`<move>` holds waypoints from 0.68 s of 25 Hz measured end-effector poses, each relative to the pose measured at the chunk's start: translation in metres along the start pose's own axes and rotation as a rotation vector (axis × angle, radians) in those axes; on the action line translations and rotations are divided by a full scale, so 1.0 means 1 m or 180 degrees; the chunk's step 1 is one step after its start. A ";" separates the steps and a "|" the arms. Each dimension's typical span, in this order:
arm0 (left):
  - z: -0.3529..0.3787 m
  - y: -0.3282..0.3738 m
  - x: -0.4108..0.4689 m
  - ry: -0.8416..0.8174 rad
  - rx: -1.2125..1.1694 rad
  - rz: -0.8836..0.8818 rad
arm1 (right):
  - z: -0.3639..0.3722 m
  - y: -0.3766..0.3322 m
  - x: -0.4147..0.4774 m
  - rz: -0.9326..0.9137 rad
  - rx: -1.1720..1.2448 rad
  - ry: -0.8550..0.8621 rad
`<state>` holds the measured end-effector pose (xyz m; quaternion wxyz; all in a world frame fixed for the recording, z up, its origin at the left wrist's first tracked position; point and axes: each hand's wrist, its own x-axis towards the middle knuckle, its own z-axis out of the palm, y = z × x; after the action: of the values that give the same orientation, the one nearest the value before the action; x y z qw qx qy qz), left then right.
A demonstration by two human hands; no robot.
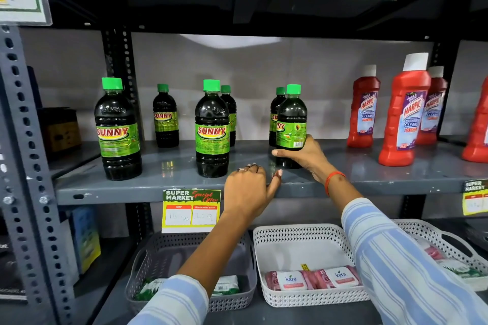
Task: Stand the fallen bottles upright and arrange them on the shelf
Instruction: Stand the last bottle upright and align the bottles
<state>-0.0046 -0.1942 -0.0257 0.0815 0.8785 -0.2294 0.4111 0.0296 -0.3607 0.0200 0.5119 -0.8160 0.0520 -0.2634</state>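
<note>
Gripping bottle (291, 124) (grey shelf (158, 169))

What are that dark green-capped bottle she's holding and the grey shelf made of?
The bottle in her right hand looks like clear glossy plastic with dark liquid inside; highlights glint on its shoulder. The shelf looks like grey painted metal: semi-gloss, faintly mirroring the bottles, chipped along its front edge.

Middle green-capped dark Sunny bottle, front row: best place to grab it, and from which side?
Probably the lower body of the middle green-capped dark Sunny bottle, below the label, coming from the front over the grey metal shelf edge. It stands upright, its round straight sides suit a wrap of thumb and fingers, and another bottle sits close behind. The left hand rests nearest, empty; the right hand holds another bottle the same way.
</note>
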 end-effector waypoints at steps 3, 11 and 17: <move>0.000 0.000 -0.001 0.0024 -0.0009 0.0009 | -0.004 -0.002 -0.002 -0.0033 0.0275 -0.0041; 0.002 -0.001 0.000 0.0035 0.0000 0.0005 | -0.003 -0.004 0.000 -0.0159 0.0542 -0.0203; 0.000 -0.001 -0.001 -0.0038 0.0066 0.0028 | -0.006 -0.008 -0.013 -0.0229 0.0428 -0.0473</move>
<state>-0.0044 -0.1933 -0.0265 0.0691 0.8807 -0.2295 0.4086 0.0136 -0.3572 0.0242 0.5581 -0.7985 -0.0332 -0.2234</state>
